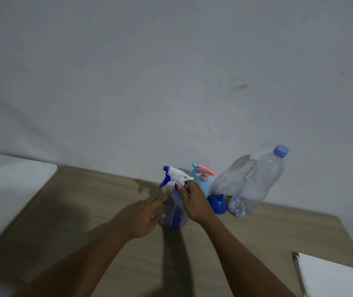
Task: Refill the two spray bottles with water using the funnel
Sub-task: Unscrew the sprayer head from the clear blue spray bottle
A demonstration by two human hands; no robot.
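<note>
A clear blue spray bottle with a white and blue trigger head stands on the wooden table. My right hand pinches its neck just under the head. My left hand is spread against the bottle's left side, fingers apart. Behind it stands a light blue spray bottle with a pink trigger head. A blue funnel lies on the table to the right of my right hand. A large clear water bottle with a blue cap stands further right, near the wall.
A grey wall runs right behind the bottles. A white surface adjoins the table on the left. A white notebook or pad lies at the table's front right corner.
</note>
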